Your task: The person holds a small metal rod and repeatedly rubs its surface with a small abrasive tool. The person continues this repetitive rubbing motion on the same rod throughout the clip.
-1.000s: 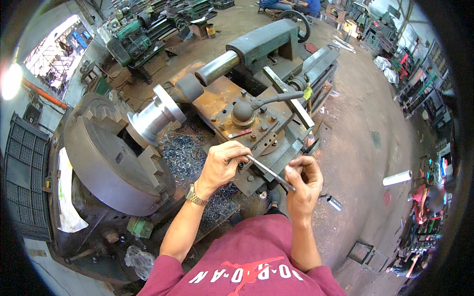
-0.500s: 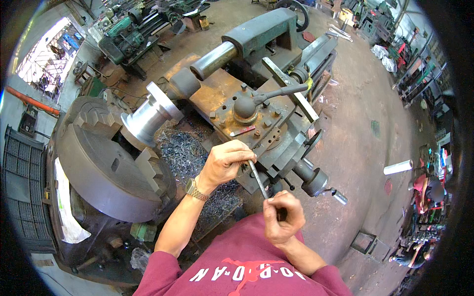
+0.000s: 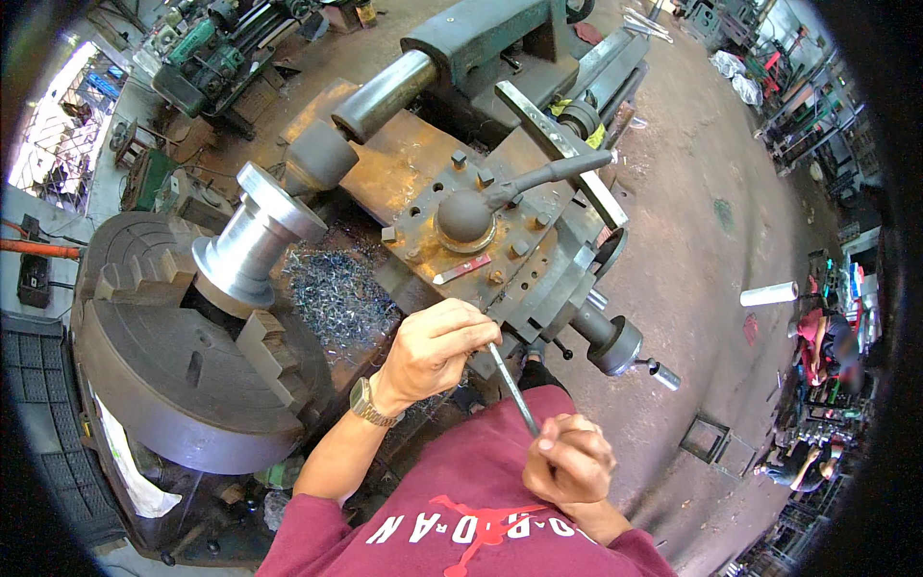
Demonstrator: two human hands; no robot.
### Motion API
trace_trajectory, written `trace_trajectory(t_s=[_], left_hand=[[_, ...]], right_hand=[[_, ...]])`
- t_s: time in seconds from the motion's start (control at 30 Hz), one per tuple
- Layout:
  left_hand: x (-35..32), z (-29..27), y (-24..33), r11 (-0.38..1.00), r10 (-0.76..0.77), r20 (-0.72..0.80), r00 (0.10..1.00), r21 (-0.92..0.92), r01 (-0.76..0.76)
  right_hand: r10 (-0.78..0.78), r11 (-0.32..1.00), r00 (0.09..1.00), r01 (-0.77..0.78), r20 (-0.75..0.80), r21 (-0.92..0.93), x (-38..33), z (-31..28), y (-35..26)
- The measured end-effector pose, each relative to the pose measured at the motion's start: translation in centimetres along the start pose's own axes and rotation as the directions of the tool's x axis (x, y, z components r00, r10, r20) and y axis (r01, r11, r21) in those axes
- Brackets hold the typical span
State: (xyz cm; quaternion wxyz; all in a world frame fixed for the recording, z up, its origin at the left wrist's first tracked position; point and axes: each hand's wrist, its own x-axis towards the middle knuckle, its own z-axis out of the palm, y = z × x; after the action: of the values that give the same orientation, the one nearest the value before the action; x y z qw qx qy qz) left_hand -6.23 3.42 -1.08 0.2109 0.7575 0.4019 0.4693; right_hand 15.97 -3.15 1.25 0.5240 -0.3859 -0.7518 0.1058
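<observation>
My left hand (image 3: 438, 348), with a metal-banded watch (image 3: 370, 402) on the wrist, pinches one end of a thin grey metal strip (image 3: 512, 389). The other end runs into the curled fingers of my right hand (image 3: 572, 460), close to my shirt front; anything else inside that fist is hidden. The strip slants between both hands, on the near side of a lathe's tool post (image 3: 465, 219). A small flat bar with a red-marked face (image 3: 463, 269) rests on the tool post. Left of it, a shiny flanged metal workpiece (image 3: 252, 245) sits in the chuck (image 3: 183, 370).
The tailstock (image 3: 490, 43) bears on the workpiece's far end through a centre (image 3: 322, 154). Curled metal chips (image 3: 341, 296) fill the bed beside the chuck. A handwheel with crank (image 3: 615, 346) juts out at right. Two people (image 3: 825, 346) are far right.
My right hand has shifted slightly down and right, and a longer piece of the strip shows between my hands. My view has moved, so the lathe sits further left and higher.
</observation>
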Motion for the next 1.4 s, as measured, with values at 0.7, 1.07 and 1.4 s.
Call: trace_trajectory(t_s=[0.7,1.07,1.4], left_hand=[[-0.4,2.3,2.4,0.950,-0.290,-0.300,0.909,0.029,0.312],[0.6,0.2,4.4,0.929,-0.318,-0.268,0.909,0.102,0.355],[-1.6,0.5,3.4,0.971,-0.223,-0.179,0.958,0.044,0.234]], right_hand=[[0.406,0.874,0.831,-0.231,-0.381,0.428,14.5,13.6,14.5],[0.366,0.762,0.865,-0.491,0.344,0.422,12.5,2.6,10.1],[0.263,0.887,0.863,-0.392,0.432,0.243,6.7,-2.7,1.5]])
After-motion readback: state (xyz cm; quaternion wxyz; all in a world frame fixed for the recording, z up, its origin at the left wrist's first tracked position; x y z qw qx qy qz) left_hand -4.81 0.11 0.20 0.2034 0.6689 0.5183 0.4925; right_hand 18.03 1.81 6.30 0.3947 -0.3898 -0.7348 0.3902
